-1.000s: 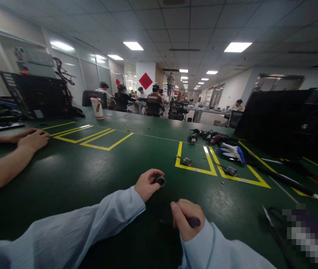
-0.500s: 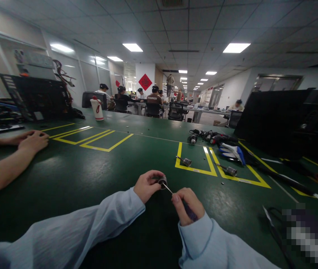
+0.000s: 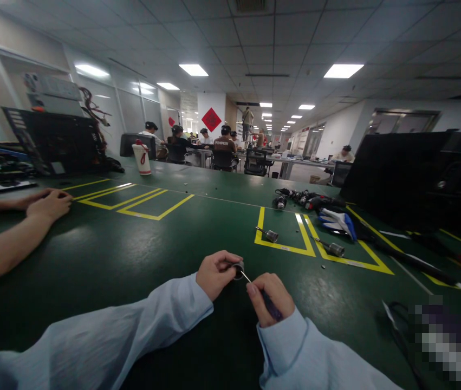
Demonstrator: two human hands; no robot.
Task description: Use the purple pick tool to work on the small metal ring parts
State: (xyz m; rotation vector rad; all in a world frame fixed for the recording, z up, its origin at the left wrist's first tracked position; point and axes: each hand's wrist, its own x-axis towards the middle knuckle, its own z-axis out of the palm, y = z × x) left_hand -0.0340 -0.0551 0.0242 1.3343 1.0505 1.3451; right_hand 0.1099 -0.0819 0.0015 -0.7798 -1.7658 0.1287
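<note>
Above the green table [image 3: 141,254], my left hand [image 3: 217,275] pinches a small round metal part [image 3: 238,271] with a dark hollow facing me. My right hand [image 3: 273,298] is closed around the dark handle of a screwdriver [image 3: 274,307]. Its thin bright shaft points up and left, and its tip is at the opening of the metal part; how deep it reaches I cannot tell. Beyond my hands, a cylindrical metal piece with a thin shaft [image 3: 270,235] lies inside a yellow-taped box, and a similar metal piece [image 3: 333,248] lies in the box to its right.
Another person's hands [image 3: 49,206] rest on the table at the left. A blue and white glove [image 3: 338,223] and dark cabled parts [image 3: 301,197] lie at the back right. A cup [image 3: 142,158] stands at the far edge. A black monitor-like panel [image 3: 409,179] rises at right.
The metal part and my left hand have shifted slightly down and right. The screwdriver's tip has shifted slightly with the part. Both hands keep their holds.
</note>
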